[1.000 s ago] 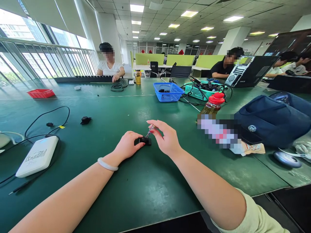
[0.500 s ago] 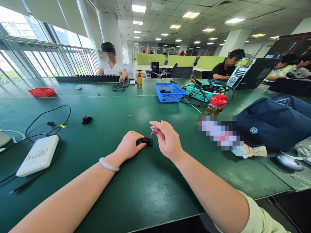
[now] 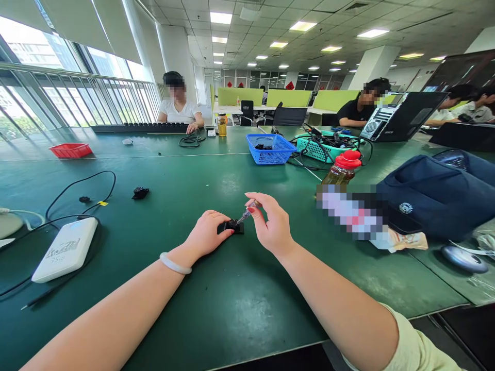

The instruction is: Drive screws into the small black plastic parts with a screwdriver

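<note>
On the green table, my left hand (image 3: 205,232) pins down a small black part (image 3: 238,229) between thumb and fingers. Its left side is hidden under my fingertips, so I cannot tell exactly what it is. My right hand (image 3: 274,225) pinches a small screwdriver (image 3: 246,214) with a see-through handle. The screwdriver slants down to the left, and its tip meets the top of the black part. Farther left lies another small black piece (image 3: 139,192), apart from both hands.
A white power bank (image 3: 65,250) with black cables lies at left, a red tray (image 3: 71,150) behind it. Blue basket (image 3: 271,149), green basket (image 3: 315,148) and red-capped bottle (image 3: 348,159) stand beyond my right hand. A navy bag (image 3: 436,196) lies right. A person (image 3: 180,108) sits opposite.
My right hand has shifted slightly right, and more of the screwdriver shows. My left hand stays on the black part. The view has moved a little.
</note>
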The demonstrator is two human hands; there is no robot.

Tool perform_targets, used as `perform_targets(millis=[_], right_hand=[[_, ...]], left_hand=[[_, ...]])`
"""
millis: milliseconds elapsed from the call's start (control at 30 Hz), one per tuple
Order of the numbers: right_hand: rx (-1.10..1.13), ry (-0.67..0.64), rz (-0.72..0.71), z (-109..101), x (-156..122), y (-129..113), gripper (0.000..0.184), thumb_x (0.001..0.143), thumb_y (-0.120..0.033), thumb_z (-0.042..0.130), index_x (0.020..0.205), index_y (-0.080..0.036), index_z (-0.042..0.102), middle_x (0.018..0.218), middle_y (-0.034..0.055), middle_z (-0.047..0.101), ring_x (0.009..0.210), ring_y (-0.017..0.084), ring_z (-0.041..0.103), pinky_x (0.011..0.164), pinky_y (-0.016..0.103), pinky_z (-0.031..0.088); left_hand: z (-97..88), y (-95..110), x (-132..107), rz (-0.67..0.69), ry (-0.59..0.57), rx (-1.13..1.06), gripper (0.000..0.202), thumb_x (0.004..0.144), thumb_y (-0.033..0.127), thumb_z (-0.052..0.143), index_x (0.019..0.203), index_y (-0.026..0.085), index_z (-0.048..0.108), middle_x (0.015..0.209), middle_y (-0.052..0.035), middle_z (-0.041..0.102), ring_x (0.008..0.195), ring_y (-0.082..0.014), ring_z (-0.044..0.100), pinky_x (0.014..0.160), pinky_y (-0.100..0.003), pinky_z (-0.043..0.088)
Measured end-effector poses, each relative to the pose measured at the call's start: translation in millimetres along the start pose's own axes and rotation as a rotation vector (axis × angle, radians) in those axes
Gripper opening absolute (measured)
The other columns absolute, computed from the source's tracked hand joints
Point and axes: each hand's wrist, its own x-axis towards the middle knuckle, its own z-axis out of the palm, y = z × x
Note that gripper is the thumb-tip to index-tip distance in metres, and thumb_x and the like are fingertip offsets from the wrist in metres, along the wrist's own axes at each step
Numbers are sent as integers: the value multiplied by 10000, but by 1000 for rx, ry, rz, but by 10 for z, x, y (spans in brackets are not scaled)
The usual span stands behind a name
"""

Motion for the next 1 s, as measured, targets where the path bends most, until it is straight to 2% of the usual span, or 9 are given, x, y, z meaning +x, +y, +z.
perform_targets(millis=[233, 433, 533, 767, 1000], right_hand=[[-27, -31, -62, 28, -18, 17, 270, 932, -133, 526, 1151, -261, 617, 849, -12, 725, 799, 147, 680, 998, 404, 516], [-25, 56, -68, 14, -6, -11, 254, 945, -154, 516, 1148, -267, 619, 851, -9, 727, 804, 150, 690, 981, 391, 533], [-50, 59, -91, 14, -1, -9, 244, 947, -159, 515, 1137, -268, 622, 843, -11, 730, 798, 149, 694, 996, 402, 525], [-50, 28, -41, 13, 9, 5, 211, 951, -205, 520, 1114, -269, 638, 818, -15, 725, 771, 147, 689, 1004, 418, 513], [-51, -1, -10, 34, 2, 52, 160, 899, -264, 638, 1055, -279, 665, 768, -26, 710, 688, 152, 667, 1018, 466, 488]], left_hand=[[13, -9, -6, 2, -8, -8, 250, 835, 352, 664, 1039, 224, 731, 1070, -67, 741, 1104, -283, 600, 1029, -476, 447], [6, -4, -8, 6, 3, -13, 244, 827, 355, 672, 1022, 222, 735, 1054, -72, 745, 1091, -285, 610, 1019, -471, 459], [5, -1, -10, -2, 3, -10, 238, 830, 343, 667, 1023, 221, 732, 1063, -70, 744, 1104, -285, 605, 1015, -469, 465], [1, 5, -10, -8, -13, -13, 234, 831, 332, 666, 1028, 224, 731, 1077, -66, 742, 1102, -282, 603, 1032, -477, 454], [-9, 3, -6, 15, -23, -24, 222, 852, 314, 654, 1043, 234, 735, 1092, -66, 742, 1107, -278, 605, 1028, -478, 451]])
